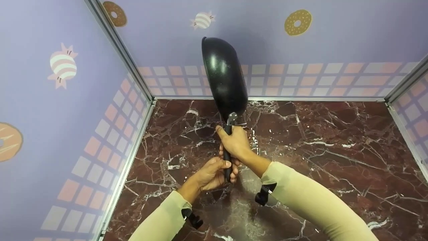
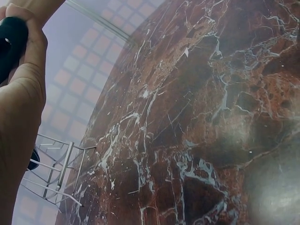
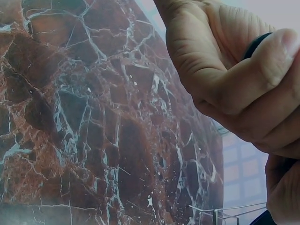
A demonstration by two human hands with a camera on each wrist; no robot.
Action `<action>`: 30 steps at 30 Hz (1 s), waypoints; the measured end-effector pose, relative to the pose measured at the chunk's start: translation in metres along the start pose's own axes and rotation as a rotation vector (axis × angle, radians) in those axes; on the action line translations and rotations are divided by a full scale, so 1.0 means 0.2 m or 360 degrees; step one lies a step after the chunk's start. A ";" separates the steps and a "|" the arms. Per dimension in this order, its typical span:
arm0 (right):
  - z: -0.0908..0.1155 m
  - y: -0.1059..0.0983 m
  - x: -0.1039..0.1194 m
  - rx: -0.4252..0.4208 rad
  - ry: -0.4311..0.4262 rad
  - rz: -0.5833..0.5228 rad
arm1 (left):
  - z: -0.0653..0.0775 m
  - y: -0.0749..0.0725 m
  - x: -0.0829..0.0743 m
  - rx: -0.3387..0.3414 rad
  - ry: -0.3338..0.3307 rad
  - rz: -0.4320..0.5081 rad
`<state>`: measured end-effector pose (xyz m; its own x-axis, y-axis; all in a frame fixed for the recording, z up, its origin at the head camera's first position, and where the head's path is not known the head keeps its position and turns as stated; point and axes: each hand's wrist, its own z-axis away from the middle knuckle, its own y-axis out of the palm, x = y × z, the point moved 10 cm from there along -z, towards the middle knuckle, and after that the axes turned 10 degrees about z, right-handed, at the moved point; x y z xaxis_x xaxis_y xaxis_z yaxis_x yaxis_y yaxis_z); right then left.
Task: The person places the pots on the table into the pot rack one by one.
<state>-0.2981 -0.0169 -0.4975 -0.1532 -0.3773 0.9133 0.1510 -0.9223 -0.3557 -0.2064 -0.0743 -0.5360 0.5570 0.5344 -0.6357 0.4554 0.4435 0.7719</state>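
Observation:
A black deep frying pan point(image 1: 225, 73) is held up on its side, its dark outer wall and base facing me. Its long black handle point(image 1: 228, 174) points down toward me. My right hand point(image 1: 238, 143) grips the handle close to the metal joint point(image 1: 232, 117), thumb laid along it. Below, near the handle's end, my left hand point(image 1: 211, 173) holds it with the thumb across the top and fingers curled underneath. In the left wrist view the handle's end, with a hanging hole, shows beside the hand. The pan's inside is hidden.
A metal wire rack point(image 2: 65, 164) stands on the dark red marbled tabletop point(image 1: 317, 160), mostly hidden behind the pan and hands in the head view. Purple patterned walls point(image 1: 351, 36) enclose the table at the back and sides. Small white specks lie on the marble.

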 end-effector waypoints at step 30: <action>-0.09 0.12 -0.05 -0.0075 0.0152 -0.0127 | 0.07 -0.14 -0.06 -0.0152 -0.0011 0.0074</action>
<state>-0.3096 -0.0374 -0.5179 -0.2553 -0.3067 0.9169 0.0886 -0.9518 -0.2937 -0.2174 -0.1032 -0.5500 0.5808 0.5513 -0.5990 0.3612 0.4849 0.7965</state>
